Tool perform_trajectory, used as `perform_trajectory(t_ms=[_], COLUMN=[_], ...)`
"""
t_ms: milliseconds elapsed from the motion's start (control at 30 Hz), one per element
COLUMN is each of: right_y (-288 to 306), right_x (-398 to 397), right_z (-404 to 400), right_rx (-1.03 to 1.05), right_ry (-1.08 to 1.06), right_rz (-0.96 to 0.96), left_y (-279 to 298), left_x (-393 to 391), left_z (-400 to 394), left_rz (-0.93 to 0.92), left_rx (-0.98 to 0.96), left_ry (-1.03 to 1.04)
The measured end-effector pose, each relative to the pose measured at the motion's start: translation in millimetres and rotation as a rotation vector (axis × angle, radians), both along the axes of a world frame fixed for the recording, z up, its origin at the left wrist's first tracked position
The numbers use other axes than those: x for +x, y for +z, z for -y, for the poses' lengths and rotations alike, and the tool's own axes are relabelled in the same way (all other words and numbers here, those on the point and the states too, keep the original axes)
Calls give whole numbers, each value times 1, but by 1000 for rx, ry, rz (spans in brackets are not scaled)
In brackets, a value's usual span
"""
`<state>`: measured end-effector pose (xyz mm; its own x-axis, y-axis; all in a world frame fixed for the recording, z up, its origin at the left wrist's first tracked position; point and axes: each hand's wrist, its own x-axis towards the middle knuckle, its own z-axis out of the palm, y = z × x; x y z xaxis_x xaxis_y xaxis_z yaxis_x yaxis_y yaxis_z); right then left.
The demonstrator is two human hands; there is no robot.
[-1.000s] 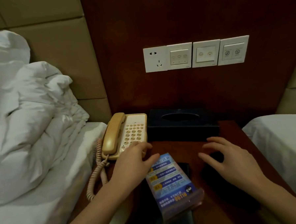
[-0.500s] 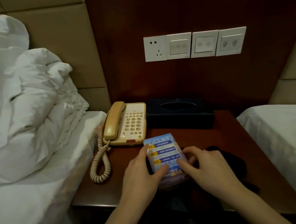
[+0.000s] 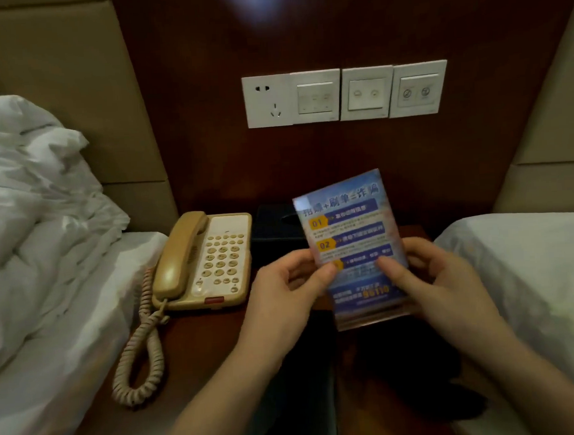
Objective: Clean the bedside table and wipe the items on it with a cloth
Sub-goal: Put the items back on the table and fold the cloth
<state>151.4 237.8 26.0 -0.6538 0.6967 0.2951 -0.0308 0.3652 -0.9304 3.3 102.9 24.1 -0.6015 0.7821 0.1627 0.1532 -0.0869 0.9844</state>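
A blue acrylic sign stand [image 3: 353, 233] with printed text is lifted above the dark wooden bedside table [image 3: 199, 341]. My left hand [image 3: 283, 294] pinches its left edge, thumb on the front. Gripping the right edge is my right hand [image 3: 442, 282], thumb across the card. A beige corded telephone [image 3: 205, 261] sits on the table's left side, its coiled cord [image 3: 140, 358] trailing toward the front. A dark tissue box [image 3: 273, 231] stands at the back, partly hidden by the sign. A dark cloth [image 3: 413, 370] lies on the table below my right hand.
White rumpled bedding [image 3: 40, 230] lies on the bed to the left. Another white bed [image 3: 531, 271] borders the table on the right. A socket and switch panels [image 3: 345, 94] are on the wooden wall above.
Both hands closed on the sign stand where it lay flat on the table and raised it upright in front of the tissue box.
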Motion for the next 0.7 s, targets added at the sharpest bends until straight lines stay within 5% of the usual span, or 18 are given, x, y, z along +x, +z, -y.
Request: perform_trajectory(t_ms=[333, 700], right_y=[-42, -57], right_x=[25, -15], right_z=[-152, -202], right_rx=[-189, -222], right_ry=[-308, -186], right_rz=[-89, 8], left_y=[-39, -40], left_x=[-3, -19], left_z=[-75, -46], left_rz=[-31, -593], left_rx=[-369, -614], left_ry=[-53, -9])
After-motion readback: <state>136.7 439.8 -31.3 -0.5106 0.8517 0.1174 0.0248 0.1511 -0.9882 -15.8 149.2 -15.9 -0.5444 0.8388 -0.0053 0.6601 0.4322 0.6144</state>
